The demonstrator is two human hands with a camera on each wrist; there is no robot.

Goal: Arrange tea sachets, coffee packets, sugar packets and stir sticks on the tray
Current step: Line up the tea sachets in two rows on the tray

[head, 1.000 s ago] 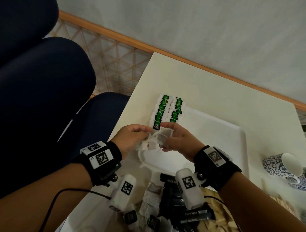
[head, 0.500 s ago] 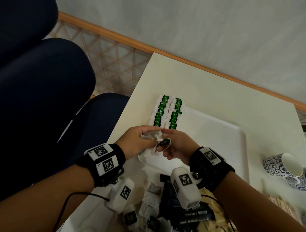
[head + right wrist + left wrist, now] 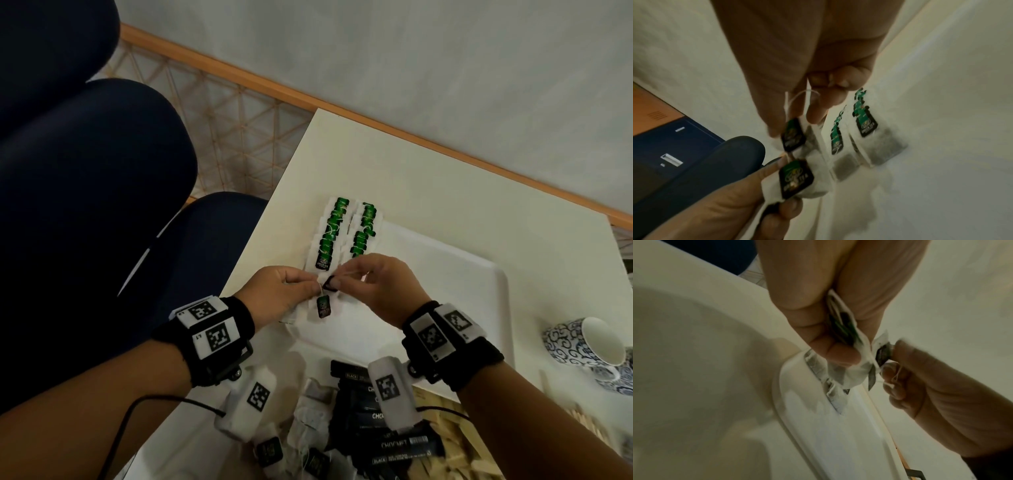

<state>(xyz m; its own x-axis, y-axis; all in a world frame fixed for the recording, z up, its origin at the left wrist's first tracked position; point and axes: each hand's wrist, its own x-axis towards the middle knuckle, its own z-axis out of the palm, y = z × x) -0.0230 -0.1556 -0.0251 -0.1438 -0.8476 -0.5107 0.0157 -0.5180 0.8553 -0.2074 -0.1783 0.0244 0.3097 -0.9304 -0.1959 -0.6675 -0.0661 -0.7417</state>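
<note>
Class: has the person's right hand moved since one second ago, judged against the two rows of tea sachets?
Barely: the right hand stays just below the tea sachet rows, pinching a tag.

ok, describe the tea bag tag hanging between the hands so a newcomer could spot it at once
Start at the white tray on the table, then go to its left end, where two rows of green-tagged tea bags lie. Just nearer than those rows, the left hand and right hand meet over a small bunch of bags. The dangling tag hangs by its string below them, unlike the tags lying flat in the rows.
</note>
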